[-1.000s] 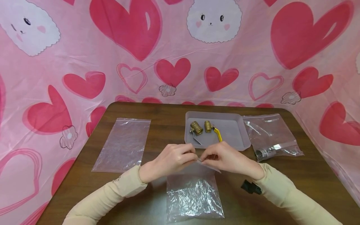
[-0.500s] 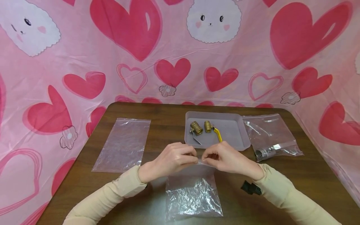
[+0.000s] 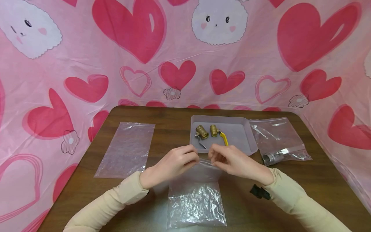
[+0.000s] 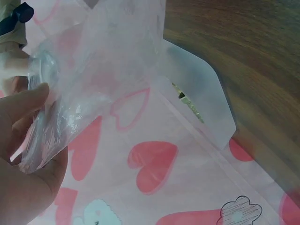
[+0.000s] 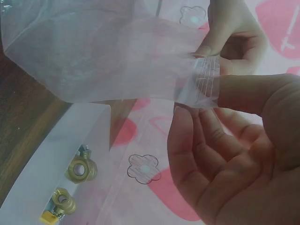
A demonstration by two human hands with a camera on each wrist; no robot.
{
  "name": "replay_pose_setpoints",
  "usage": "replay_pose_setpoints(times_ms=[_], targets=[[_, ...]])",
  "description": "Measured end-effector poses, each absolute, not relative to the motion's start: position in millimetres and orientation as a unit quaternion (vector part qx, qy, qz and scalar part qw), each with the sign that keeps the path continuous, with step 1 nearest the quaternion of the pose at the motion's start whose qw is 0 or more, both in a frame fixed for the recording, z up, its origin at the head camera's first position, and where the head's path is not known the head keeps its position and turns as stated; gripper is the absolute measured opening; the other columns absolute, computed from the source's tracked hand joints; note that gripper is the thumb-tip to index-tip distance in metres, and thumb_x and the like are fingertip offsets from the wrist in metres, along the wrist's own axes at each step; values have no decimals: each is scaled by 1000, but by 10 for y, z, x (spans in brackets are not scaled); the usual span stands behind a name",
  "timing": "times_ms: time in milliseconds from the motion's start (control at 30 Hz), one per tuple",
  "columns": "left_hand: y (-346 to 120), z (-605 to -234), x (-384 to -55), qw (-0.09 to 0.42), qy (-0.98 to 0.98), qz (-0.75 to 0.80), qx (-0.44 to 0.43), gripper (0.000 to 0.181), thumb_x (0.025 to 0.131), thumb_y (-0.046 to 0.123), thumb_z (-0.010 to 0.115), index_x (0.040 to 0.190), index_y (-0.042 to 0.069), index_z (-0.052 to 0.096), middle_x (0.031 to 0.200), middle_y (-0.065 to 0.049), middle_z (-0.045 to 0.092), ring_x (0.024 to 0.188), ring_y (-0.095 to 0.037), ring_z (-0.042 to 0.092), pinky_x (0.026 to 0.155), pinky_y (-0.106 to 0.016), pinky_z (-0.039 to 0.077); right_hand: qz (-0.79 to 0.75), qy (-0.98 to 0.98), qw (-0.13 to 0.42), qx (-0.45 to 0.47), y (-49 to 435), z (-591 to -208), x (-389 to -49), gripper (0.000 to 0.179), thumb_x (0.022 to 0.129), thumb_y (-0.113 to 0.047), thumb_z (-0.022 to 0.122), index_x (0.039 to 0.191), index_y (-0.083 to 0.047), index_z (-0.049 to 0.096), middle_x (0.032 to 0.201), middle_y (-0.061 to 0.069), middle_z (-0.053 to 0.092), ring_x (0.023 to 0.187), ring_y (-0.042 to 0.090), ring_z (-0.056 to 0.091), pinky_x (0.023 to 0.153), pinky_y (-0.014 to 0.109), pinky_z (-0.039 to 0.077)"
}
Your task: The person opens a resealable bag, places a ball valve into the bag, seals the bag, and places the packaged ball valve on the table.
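A clear zip-lock bag (image 3: pixel 197 203) hangs over the front of the table between my hands, its zip edge uppermost. My left hand (image 3: pixel 178 162) pinches the left part of that edge between thumb and fingers. At the opposite end, my right hand (image 3: pixel 234 162) holds the edge; the right wrist view shows its thumb and fingertips on the ribbed zip strip (image 5: pixel 206 82). Just beyond both hands, a brass ball valve with a grey lever (image 3: pixel 202 132) and a smaller one with a yellow lever (image 3: pixel 223 137) lie in a translucent tray (image 3: pixel 240 132).
Another clear bag (image 3: pixel 127 148) lies flat on the left of the brown table (image 3: pixel 171 116). Right of the tray, a zip bag (image 3: pixel 275 129) contains a metal cylinder (image 3: pixel 272 158). A heart-patterned pink cloth (image 3: pixel 174 38) hangs behind the table.
My hands have drawn slightly apart, widening the gap along the bag's zip edge. The bag's lower end has shifted a little to the left. The tray and valves have stayed put.
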State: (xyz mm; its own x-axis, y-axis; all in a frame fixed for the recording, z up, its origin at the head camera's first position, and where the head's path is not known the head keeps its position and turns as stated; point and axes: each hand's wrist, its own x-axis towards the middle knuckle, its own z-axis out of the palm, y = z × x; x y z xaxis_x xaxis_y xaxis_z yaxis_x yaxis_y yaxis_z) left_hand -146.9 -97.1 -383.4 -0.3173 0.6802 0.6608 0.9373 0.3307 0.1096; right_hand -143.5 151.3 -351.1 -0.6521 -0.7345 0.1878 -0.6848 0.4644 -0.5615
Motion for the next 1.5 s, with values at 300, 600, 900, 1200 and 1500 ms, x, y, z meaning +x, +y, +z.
replay_pose_setpoints(times_ms=[300,600,900,1200,1500], targets=[[-966,-3843,-1450,242,-772,-266,-525,9,85,10,77,88,12,69,88,4,64,81,-4,63,76,-10,51,-275,833,-46,-477,1551,-3521,-1448,23,84,10,67,90,-10,73,86,-2,65,74,3,59,64,16,51],[-951,-3832,-1447,249,-768,-254,-532,9,88,14,75,92,13,67,90,5,64,80,-3,61,74,-9,50,-248,845,-66,-468,1564,-3488,-1462,27,82,13,67,90,-10,78,88,0,69,74,8,64,62,18,51],[-950,-3834,-1445,249,-771,-247,-532,11,87,15,76,91,12,66,86,5,63,74,-1,58,70,-8,48,-248,846,-17,-472,1559,-3457,-1440,28,81,12,65,94,-9,78,92,1,77,80,6,68,65,17,53],[-946,-3818,-1412,228,-766,-246,-548,14,88,18,75,90,13,63,87,6,62,75,-1,58,71,-6,47,-264,870,24,-416,1567,-3400,-1415,16,84,1,73,93,-10,80,91,0,77,76,0,66,61,15,52],[-994,-3797,-1439,208,-785,-240,-532,19,85,15,79,95,9,64,90,2,62,75,-4,60,70,-8,49,-273,879,67,-384,1587,-3360,-1386,12,80,-6,80,92,-10,80,91,4,78,73,-2,65,62,16,54]])
